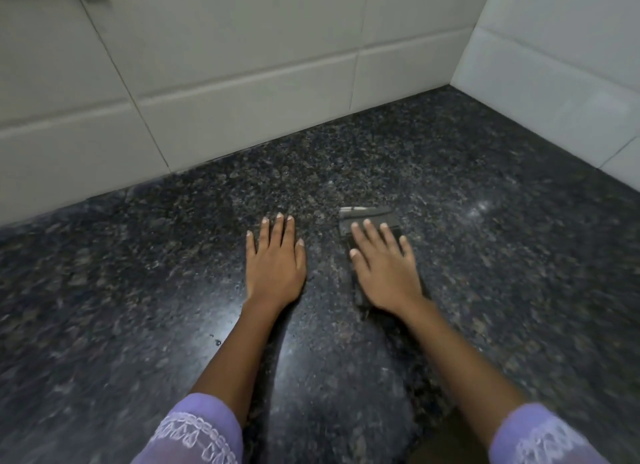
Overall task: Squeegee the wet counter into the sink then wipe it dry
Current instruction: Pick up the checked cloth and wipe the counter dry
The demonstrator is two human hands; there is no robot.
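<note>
We see two hands on one dark counter (485, 256): our left hand (275, 266) lies flat, fingers straight and together, holding nothing. Just beside it, our right hand (382, 273) presses straight fingers on one dark squeegee (367, 218), whose blade edge shows beyond the fingertips.

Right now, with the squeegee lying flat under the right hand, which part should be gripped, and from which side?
Probably the squeegee handle, which runs back under the right hand toward the wrist. Come from above and curl the fingers around it, since it lies flat on the counter with its blade edge pointing to the wall.
</note>
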